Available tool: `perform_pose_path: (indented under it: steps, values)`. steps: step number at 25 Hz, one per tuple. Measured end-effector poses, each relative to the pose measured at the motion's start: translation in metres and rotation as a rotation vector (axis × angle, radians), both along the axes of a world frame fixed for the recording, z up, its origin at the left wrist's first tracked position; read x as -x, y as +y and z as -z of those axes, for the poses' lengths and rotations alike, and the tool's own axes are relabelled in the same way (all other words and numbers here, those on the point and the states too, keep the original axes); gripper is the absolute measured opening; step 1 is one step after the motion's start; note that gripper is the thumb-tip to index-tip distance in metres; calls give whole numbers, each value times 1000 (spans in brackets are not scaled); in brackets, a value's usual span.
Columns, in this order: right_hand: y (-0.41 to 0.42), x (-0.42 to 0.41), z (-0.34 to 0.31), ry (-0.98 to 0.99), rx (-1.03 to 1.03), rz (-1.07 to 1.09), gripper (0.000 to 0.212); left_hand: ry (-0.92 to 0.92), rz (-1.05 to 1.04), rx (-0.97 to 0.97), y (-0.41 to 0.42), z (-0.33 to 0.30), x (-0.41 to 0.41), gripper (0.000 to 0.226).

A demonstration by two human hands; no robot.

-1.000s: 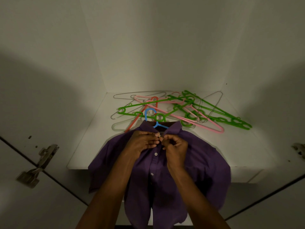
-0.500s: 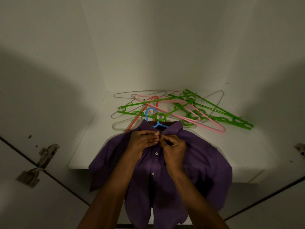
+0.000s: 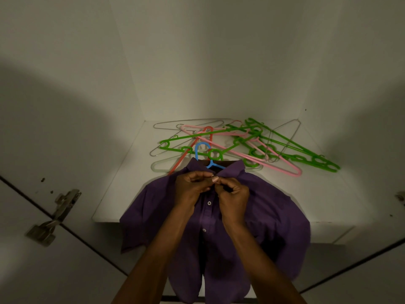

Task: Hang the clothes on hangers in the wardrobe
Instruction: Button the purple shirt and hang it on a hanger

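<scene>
A purple short-sleeved shirt [image 3: 274,216] lies on the white wardrobe shelf [image 3: 122,194], its lower half hanging over the front edge. A blue hanger [image 3: 202,150] sits inside it, with only the hook and neck showing above the collar. My left hand [image 3: 192,189] and my right hand [image 3: 234,198] meet just below the collar. Both pinch the shirt's front placket at the top button. Two white buttons show lower on the placket.
A heap of loose hangers [image 3: 252,143], green, pink, red and wire, lies at the back of the shelf. The wardrobe's white walls close in on three sides. A metal door hinge [image 3: 52,218] sits at the lower left.
My hands have stayed at the collar, with the fingers shifting slightly on the top button. The shirt and hanger have not moved.
</scene>
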State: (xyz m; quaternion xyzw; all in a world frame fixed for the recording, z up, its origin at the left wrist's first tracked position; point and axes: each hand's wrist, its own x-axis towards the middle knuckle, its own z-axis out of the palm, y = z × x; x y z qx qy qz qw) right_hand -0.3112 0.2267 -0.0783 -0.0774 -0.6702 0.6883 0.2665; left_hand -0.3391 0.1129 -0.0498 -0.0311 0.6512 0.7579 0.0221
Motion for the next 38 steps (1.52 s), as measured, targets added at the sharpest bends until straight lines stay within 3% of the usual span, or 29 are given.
perform_pose_path:
  steps: [16,19,24,28,34,38]
  values:
    - [-2,-1,-6,-43,102,9,40,179,-105,121,9,8,-6,19]
    - [-1,-1,-7,-51,127,-2,35,188,-99,140,9,8,-6,17]
    - [-2,-2,-15,-39,187,-22,5,148,-71,158,4,6,-4,10]
    - [-3,2,-16,-93,236,2,15,128,-35,194,3,8,2,10]
    - [-4,5,-4,-85,50,-2,10,4,89,118,-10,1,15,9]
    - [-6,6,-1,-52,-70,8,17,-45,86,27,-14,0,20,13]
